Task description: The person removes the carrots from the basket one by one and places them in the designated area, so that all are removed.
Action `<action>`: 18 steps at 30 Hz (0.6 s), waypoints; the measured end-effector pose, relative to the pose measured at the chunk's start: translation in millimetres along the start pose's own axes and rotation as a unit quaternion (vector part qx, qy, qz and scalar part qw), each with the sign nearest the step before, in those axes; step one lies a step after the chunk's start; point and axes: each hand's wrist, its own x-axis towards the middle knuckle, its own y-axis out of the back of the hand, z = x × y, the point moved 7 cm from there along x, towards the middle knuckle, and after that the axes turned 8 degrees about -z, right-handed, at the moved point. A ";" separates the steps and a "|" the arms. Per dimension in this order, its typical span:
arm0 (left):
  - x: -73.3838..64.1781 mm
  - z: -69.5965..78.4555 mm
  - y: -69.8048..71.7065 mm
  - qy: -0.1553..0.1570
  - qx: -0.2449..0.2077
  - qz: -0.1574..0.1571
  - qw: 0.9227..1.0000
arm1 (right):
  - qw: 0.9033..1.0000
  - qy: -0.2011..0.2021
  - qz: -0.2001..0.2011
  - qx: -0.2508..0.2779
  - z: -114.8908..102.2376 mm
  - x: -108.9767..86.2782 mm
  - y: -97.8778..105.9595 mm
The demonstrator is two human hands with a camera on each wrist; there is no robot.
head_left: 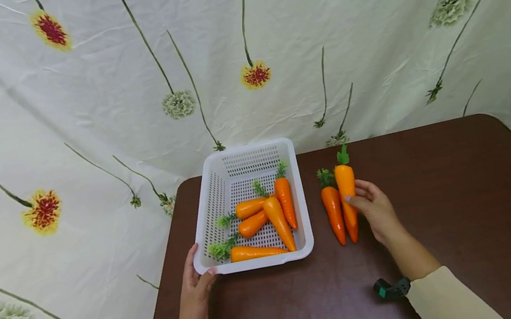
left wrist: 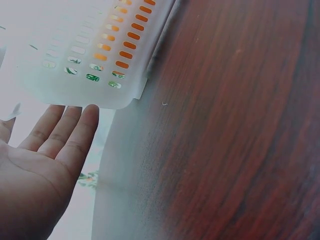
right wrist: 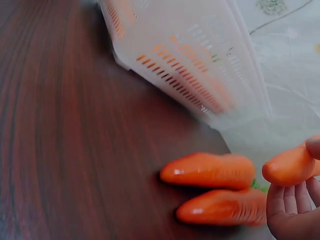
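My right hand [head_left: 376, 210] holds an orange carrot [head_left: 344, 177] with a green leafy top, thumb on one side and fingers on the other. Below it, two more carrots lie side by side on the table; the left one [head_left: 334, 214] shows whole in the head view, while the other [head_left: 352, 231] is mostly covered by the held carrot. Both bodies appear in the right wrist view. A white perforated plastic basket [head_left: 265, 262] contains several carrots [head_left: 279, 224]. At its near left corner rests my left hand [head_left: 196, 293], its fingers straight in the left wrist view.
The dark brown wooden table [head_left: 448, 205] stretches to the right of the carrots. Behind it hangs a pale cloth [head_left: 214, 41] printed with flowers. The basket stands near the table's back left edge. Each wrist wears a black band [head_left: 392, 288].
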 end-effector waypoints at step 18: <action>0.1 1.0 -2.1 0.006 -0.006 -0.002 1.000 | 0.994 -0.038 0.048 -0.086 12.5 -7.1 34.8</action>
